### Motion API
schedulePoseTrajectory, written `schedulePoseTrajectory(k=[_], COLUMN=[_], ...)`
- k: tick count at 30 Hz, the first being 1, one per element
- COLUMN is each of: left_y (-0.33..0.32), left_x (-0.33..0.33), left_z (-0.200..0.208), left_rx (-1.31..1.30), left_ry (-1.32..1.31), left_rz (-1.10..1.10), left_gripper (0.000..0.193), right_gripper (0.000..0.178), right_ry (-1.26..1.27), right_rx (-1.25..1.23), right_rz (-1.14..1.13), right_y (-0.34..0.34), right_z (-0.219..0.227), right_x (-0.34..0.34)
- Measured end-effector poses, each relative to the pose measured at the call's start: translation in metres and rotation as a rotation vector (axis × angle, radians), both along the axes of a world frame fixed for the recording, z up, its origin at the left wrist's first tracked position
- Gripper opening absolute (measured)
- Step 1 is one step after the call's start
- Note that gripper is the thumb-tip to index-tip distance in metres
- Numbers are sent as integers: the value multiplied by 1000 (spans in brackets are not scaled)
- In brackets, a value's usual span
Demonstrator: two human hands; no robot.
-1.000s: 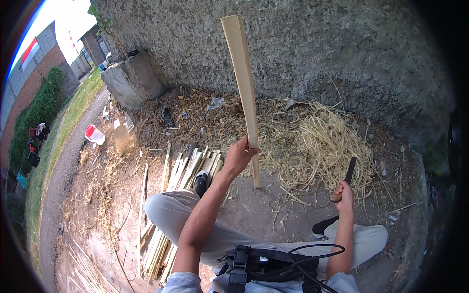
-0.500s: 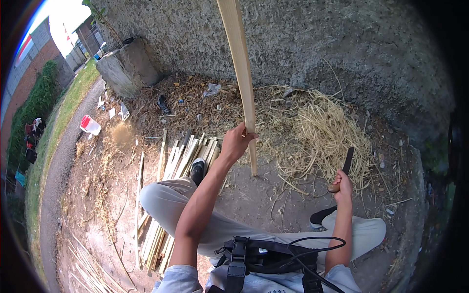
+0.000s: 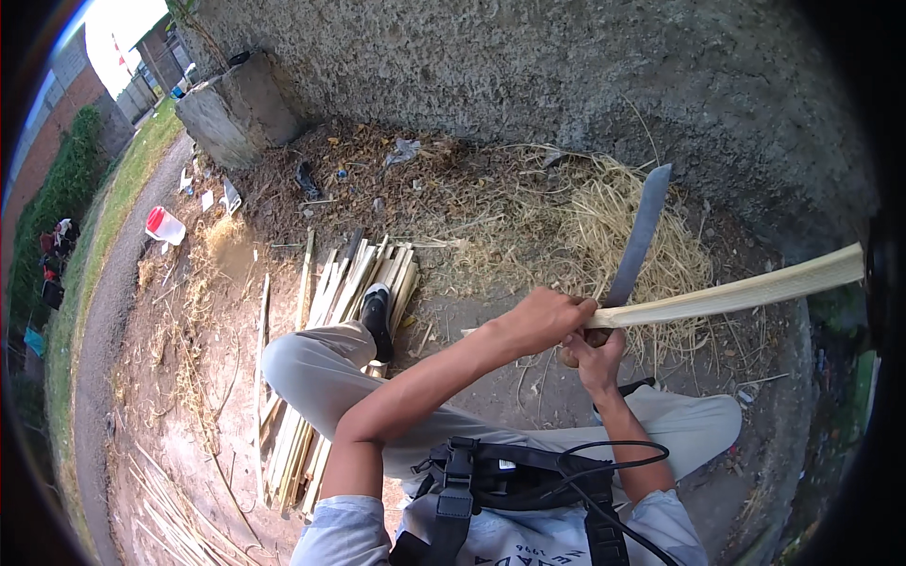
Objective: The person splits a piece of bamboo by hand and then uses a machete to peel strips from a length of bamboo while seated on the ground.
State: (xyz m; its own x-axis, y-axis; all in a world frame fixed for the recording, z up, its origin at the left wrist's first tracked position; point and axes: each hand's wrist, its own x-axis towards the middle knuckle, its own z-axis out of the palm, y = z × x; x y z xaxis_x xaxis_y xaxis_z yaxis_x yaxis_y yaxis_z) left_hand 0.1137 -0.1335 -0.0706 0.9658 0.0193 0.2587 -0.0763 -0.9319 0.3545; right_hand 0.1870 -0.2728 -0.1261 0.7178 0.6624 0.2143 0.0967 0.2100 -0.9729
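My left hand (image 3: pixel 547 321) is closed around a long, pale, slightly curved bamboo strip (image 3: pixel 746 294), which slants out to the right with its far end near the picture's edge. Just beneath it, my right hand (image 3: pixel 596 358) grips the wooden handle of a machete (image 3: pixel 639 231). The broad grey blade points up and away, crossing behind the strip close to my fingers. Both hands are next to each other in front of my right knee. Where exactly the blade meets the strip is hidden by my fingers.
A bundle of split bamboo strips (image 3: pixel 304 462) lies to my left, partly under my leg. Curled shavings (image 3: pixel 637 250) are heaped ahead by the rough wall (image 3: pixel 528 75). A white jug with a red lid (image 3: pixel 165 225) lies at left near a concrete block (image 3: pixel 241 111).
The bamboo strip has swung from nearly upright to slanting rightward. My left hand has moved right and my right hand left, bringing the machete against or beside the strip.
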Motion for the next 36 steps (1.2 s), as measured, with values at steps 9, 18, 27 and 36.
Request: schedulePoseTrajectory(k=[9, 18, 27, 36], left_y=[-19, 10, 39, 51], left_x=[-2, -30, -15, -20], left_z=[-12, -67, -74, -49], left_rx=[-20, -312, -1712, -1816], left_ry=[-357, 748, -55, -494], left_rz=[-22, 24, 87, 155], left_gripper=[24, 73, 77, 53], right_gripper=[16, 28, 22, 20], right_ry=[262, 657, 846, 976], right_rx=[281, 486, 339, 353], right_rz=[-515, -621, -390, -256], right_y=[-9, -54, -51, -55], right_z=[7, 11, -8, -29], right_x=[47, 122, 123, 135])
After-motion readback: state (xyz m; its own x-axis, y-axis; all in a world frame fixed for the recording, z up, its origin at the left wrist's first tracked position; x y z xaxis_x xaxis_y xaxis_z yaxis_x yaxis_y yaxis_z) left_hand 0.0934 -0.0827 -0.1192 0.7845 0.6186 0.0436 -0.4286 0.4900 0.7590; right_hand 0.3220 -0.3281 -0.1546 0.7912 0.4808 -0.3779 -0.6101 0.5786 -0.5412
